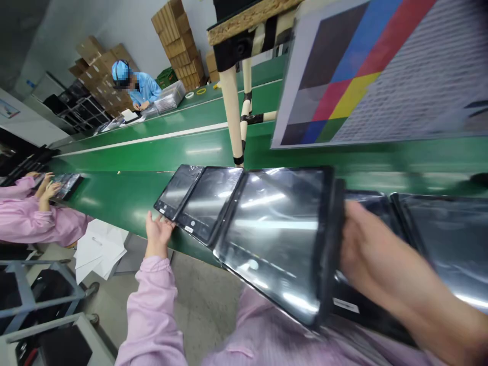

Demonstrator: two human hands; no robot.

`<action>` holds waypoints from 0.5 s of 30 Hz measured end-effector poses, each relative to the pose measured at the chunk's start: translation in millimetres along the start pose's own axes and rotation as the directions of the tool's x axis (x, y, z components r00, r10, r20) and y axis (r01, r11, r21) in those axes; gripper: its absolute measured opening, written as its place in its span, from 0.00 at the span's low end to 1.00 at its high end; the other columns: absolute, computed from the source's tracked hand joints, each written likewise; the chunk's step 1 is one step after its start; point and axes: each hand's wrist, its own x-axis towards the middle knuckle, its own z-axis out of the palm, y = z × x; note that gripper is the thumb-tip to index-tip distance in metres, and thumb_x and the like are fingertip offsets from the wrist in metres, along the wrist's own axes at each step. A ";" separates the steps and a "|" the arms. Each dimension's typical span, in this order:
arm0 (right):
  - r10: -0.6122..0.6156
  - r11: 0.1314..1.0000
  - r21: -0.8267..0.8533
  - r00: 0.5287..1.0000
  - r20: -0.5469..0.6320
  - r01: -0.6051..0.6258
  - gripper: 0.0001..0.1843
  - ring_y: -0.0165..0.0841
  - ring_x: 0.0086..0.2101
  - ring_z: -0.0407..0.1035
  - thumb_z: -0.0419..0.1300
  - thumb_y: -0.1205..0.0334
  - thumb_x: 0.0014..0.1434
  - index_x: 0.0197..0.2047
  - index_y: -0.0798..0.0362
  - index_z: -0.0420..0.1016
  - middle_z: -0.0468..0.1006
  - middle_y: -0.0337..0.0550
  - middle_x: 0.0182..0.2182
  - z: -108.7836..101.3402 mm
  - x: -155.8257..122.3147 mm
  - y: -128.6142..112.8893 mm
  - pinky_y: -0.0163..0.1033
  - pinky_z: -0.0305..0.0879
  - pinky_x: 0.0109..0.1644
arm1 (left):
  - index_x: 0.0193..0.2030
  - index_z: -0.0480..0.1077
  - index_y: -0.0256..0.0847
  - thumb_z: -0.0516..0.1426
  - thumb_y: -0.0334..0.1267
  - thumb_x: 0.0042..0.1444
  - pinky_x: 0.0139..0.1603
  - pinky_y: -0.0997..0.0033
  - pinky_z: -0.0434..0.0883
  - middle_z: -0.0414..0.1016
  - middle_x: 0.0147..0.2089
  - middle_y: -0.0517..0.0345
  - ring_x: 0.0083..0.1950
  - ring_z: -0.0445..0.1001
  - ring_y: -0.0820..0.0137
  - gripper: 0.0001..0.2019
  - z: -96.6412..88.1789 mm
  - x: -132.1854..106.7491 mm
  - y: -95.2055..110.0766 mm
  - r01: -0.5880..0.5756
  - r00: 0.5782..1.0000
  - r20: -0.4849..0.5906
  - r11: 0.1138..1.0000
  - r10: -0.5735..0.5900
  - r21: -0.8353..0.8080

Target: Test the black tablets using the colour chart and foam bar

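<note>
Several black tablets in glossy film lie in an overlapping row on the green conveyor belt (125, 198). My left hand (157, 231), fingers apart, touches the near edge of the leftmost tablet (178, 190). A second tablet (209, 201) overlaps it. My right hand (366, 244) grips the right edge of a large tablet (278, 234), tilted up off the belt. More tablets (446, 239) lie under and to the right of that hand.
A colour test chart (381, 71) stands behind the belt beside a pipe frame leg (232, 112). A person in pink (34, 213) works at the left. Another person in blue (141, 89) sits far back near cardboard boxes (179, 40). White sheets (99, 249) lie on the floor.
</note>
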 end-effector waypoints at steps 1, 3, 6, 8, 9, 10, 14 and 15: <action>-0.004 1.000 -0.022 0.999 -0.044 0.003 0.25 0.49 0.41 0.77 0.51 0.35 0.58 0.44 0.43 0.76 0.81 0.52 0.37 -14.8 -1.6 -6.1 0.52 0.77 0.41 | 0.51 0.67 0.38 0.42 0.56 0.68 0.42 0.53 0.78 0.77 0.38 0.47 0.38 0.80 0.60 0.25 0.6 4.8 2.5 0.005 1.000 -0.010 1.000 -0.005 0.014; -0.008 0.999 -0.038 0.989 -0.151 0.002 0.25 0.49 0.42 0.78 0.48 0.35 0.59 0.43 0.41 0.77 0.81 0.53 0.37 -38.8 -3.1 -15.2 0.53 0.77 0.43 | 0.52 0.69 0.37 0.43 0.56 0.68 0.43 0.50 0.78 0.78 0.39 0.45 0.39 0.81 0.58 0.26 2.1 8.6 2.4 0.022 1.000 -0.008 0.998 -0.021 0.054; -0.086 0.994 -0.094 0.923 -0.375 0.054 0.24 0.48 0.44 0.77 0.47 0.39 0.64 0.42 0.44 0.78 0.82 0.51 0.39 -61.4 -1.2 -21.4 0.52 0.74 0.49 | 0.53 0.72 0.38 0.44 0.54 0.69 0.44 0.51 0.78 0.80 0.39 0.48 0.39 0.81 0.59 0.24 6.5 2.2 -8.0 0.015 1.000 -0.008 0.993 -0.014 0.118; -0.269 0.957 -0.219 0.861 -0.431 0.189 0.22 0.44 0.50 0.75 0.48 0.45 0.67 0.46 0.46 0.78 0.82 0.47 0.44 -72.4 2.7 -22.7 0.50 0.69 0.57 | 0.52 0.74 0.41 0.44 0.50 0.70 0.44 0.57 0.78 0.80 0.36 0.53 0.37 0.81 0.63 0.22 10.3 -8.2 -15.5 -0.025 0.999 -0.027 0.988 0.030 0.155; -0.355 0.926 -0.278 0.839 -0.413 0.255 0.21 0.42 0.52 0.73 0.48 0.47 0.68 0.49 0.46 0.78 0.81 0.45 0.47 -78.4 5.0 -23.3 0.48 0.67 0.60 | 0.52 0.75 0.42 0.43 0.48 0.71 0.45 0.60 0.78 0.80 0.35 0.55 0.36 0.80 0.65 0.22 11.9 -15.0 -18.0 -0.052 0.998 -0.036 0.984 0.059 0.171; -0.415 0.899 -0.309 0.831 -0.371 0.311 0.21 0.40 0.54 0.72 0.47 0.48 0.69 0.52 0.47 0.77 0.81 0.44 0.49 -85.2 7.0 -24.3 0.46 0.65 0.62 | 0.51 0.75 0.44 0.43 0.47 0.71 0.45 0.63 0.78 0.81 0.35 0.58 0.36 0.80 0.66 0.21 13.1 -23.0 -19.3 -0.080 0.995 -0.041 0.980 0.089 0.185; -0.397 0.917 -0.118 0.900 -0.179 0.381 0.26 0.36 0.49 0.75 0.44 0.44 0.71 0.54 0.49 0.77 0.82 0.44 0.48 -120.9 7.0 -33.2 0.41 0.67 0.55 | 0.44 0.77 0.48 0.46 0.40 0.70 0.44 0.71 0.78 0.82 0.36 0.63 0.40 0.81 0.70 0.18 12.1 -66.8 -19.3 -0.135 0.987 -0.055 0.964 0.151 0.228; -0.380 0.925 -0.054 0.912 -0.156 0.376 0.28 0.35 0.48 0.76 0.42 0.44 0.72 0.53 0.50 0.77 0.82 0.46 0.47 -130.7 4.3 -36.4 0.41 0.68 0.52 | 0.43 0.78 0.49 0.47 0.39 0.68 0.44 0.71 0.78 0.82 0.37 0.64 0.42 0.81 0.70 0.17 10.8 -80.2 -20.1 -0.136 0.986 -0.060 0.961 0.154 0.240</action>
